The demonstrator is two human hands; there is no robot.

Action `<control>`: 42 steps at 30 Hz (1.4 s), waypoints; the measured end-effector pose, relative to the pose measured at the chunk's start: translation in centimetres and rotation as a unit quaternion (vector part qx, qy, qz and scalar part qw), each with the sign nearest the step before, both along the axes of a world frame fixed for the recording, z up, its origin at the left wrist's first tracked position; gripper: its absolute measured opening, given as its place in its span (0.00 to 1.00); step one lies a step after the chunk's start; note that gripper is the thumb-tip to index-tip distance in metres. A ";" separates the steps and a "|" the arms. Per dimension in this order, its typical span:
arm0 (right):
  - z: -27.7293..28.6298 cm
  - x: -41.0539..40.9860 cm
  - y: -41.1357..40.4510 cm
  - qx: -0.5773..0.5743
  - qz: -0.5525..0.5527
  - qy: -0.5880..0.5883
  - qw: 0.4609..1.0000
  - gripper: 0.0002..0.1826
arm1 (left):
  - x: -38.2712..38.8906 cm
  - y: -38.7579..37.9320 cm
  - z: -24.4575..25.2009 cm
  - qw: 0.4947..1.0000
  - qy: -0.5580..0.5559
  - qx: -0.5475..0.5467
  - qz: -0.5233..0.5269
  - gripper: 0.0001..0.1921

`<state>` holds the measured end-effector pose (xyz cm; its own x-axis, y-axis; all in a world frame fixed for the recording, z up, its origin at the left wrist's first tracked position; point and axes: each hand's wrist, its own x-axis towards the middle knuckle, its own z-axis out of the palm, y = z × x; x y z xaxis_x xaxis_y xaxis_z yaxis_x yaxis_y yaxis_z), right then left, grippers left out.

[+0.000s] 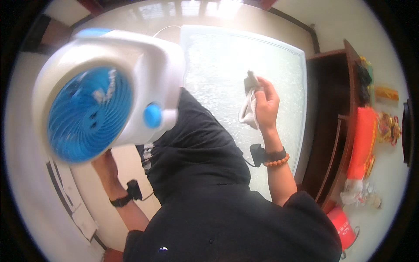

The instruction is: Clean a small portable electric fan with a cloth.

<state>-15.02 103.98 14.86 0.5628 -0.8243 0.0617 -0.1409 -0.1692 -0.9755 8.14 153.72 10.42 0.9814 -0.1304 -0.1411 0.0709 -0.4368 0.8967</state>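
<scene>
A white electric fan (140,65) with a blue grille and a blue round knob is held up at the left, close to the camera. Behind its lower edge my left hand (104,161) is mostly hidden; the wrist and forearm come up from below to the fan's underside, so the fingers cannot be seen. My right hand (266,103) grips a crumpled pale grey cloth (248,109) between thumb and fingers, above a glass-like textured tabletop (216,65). Both wrists wear a black strap with a small dark box.
Beyond the table's right edge stands a dark wooden cabinet (348,75) with a red cloth (361,137), gold ornaments (388,127) and clear wrapped items (360,193) on it. A red bag (342,226) is at the lower right. White boxes or panels (83,221) lie at the lower left.
</scene>
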 end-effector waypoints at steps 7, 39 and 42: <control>-3.0 11.0 8.3 0.149 0.309 0.107 0.933 0.21 | -11.4 17.1 1.8 0.859 0.033 -0.393 0.325 0.34; 7.6 57.8 41.6 0.852 0.177 0.150 0.470 0.42 | 6.3 17.7 29.0 0.805 0.211 -0.367 0.417 0.46; 6.2 60.4 37.9 0.654 0.380 -0.099 0.647 0.38 | 4.1 18.9 32.7 0.779 0.141 -0.409 0.454 0.46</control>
<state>45.39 141.83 21.04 0.9241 0.2646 -0.2759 -0.3515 0.8719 -0.3410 12.28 172.60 43.13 0.6666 0.4394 -0.6022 0.2631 0.6171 0.7416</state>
